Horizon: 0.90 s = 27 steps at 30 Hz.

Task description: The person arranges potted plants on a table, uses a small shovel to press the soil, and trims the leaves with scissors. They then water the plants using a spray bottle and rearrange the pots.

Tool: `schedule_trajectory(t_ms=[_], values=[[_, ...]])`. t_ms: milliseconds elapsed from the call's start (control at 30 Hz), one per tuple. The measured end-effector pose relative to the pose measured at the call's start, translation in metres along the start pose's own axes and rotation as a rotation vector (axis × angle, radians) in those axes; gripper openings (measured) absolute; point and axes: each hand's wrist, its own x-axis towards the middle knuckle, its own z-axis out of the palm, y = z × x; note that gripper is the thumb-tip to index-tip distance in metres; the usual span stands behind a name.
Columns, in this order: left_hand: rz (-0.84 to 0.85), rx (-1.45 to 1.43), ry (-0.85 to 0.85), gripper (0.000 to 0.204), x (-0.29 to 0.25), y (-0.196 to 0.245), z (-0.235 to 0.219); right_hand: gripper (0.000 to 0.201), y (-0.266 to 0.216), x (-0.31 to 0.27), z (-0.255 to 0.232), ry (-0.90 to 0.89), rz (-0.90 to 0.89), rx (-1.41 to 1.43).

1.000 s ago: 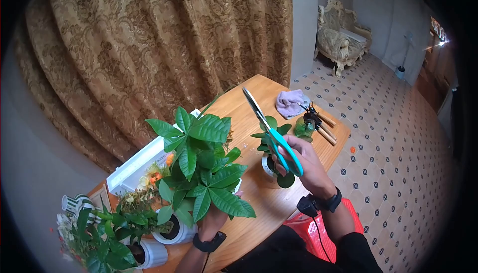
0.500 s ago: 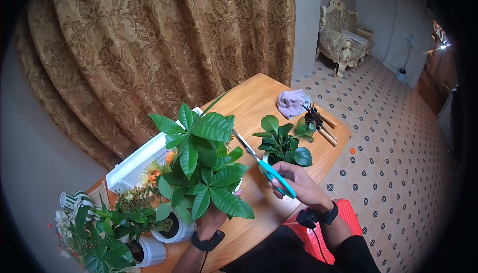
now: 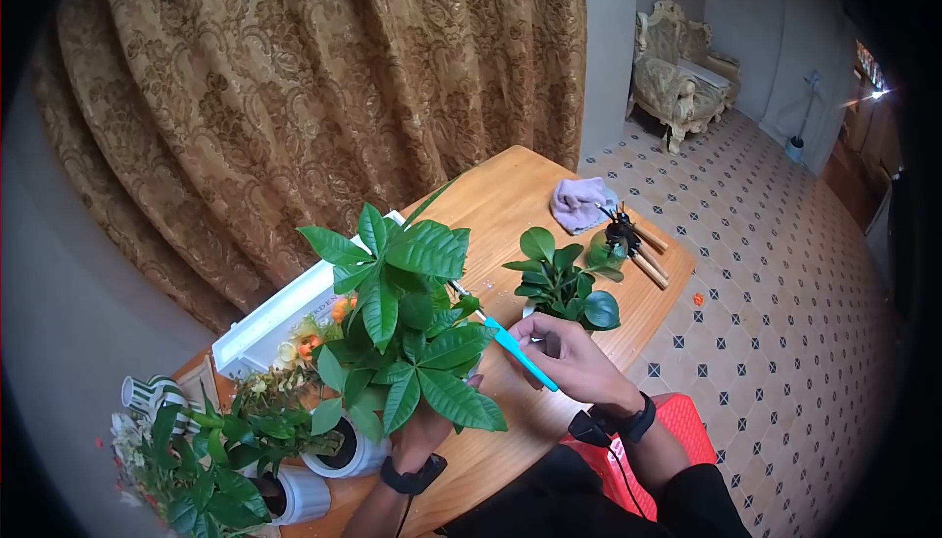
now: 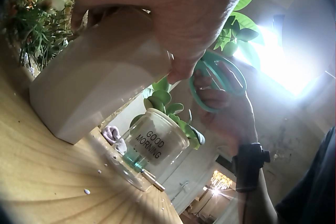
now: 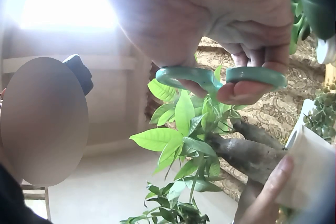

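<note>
My left hand [image 3: 424, 432] grips a pale pot [image 4: 94, 71] by its upper part, close over the tabletop, with thumb and fingers around its sides. From that pot grows a leafy potted plant [image 3: 432, 347] with thick brown trunks [image 5: 247, 155], its broad leaves hiding much of the hand in the head view. My right hand [image 3: 574, 356] holds scissors [image 3: 520, 353] with teal handles, fingers through the loops. Their blades point left into the plant's right side, the tips hidden by leaves. Beside that hand stands a smaller round-leaved plant [image 3: 559, 278] in a pot marked GOOD MORNING [image 4: 152, 142].
Two white pots with plants, one pot [image 3: 299, 499] nearest, stand at the table's left. Behind are a white box [image 3: 265, 327], orange flowers [image 3: 312, 345] and a striped cup [image 3: 147, 396]. A lilac cloth [image 3: 579, 202] and wooden-handled tools [image 3: 650, 268] lie at the far right.
The right hand has brought the scissors down and left, from pointing upward beside the plant to having their blades among its leaves. The left hand keeps its grip on the pot.
</note>
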Motion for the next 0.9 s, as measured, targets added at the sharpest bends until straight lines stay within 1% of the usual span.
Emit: schedule_trajectory(t_ms=[100,167,300,400,467,633,700,833,900], values=[[0.006,-0.034,0.023,0.037,0.001,0.002,0.000,0.028,-0.002,-0.001,0.001,0.035,0.000,0.008],[0.007,-0.046,0.020,0.037,-0.001,-0.003,0.001,0.026,-0.005,-0.003,0.001,0.087,-0.016,0.068],[0.010,-0.077,0.016,0.036,-0.002,-0.004,0.002,0.023,-0.004,-0.009,-0.004,0.073,-0.050,0.108],[0.011,-0.080,0.035,0.037,-0.001,-0.002,0.002,0.021,-0.003,-0.015,-0.005,0.066,-0.010,0.074],[0.003,-0.089,0.031,0.037,-0.001,-0.004,0.003,0.020,0.001,-0.020,-0.004,0.083,-0.008,0.153],[-0.017,-0.074,0.017,0.037,-0.001,-0.007,0.002,0.020,0.013,-0.032,-0.001,0.103,0.028,0.209],[0.027,-0.012,0.031,0.038,-0.003,-0.014,0.005,0.019,0.016,-0.035,-0.001,0.097,0.054,0.195],[0.067,-0.020,0.053,0.039,-0.002,-0.013,0.005,0.019,0.022,-0.037,0.000,0.076,0.071,0.202],[0.020,-0.050,0.041,0.040,-0.002,-0.011,0.005,0.026,0.022,-0.037,0.001,0.056,0.102,0.217]])
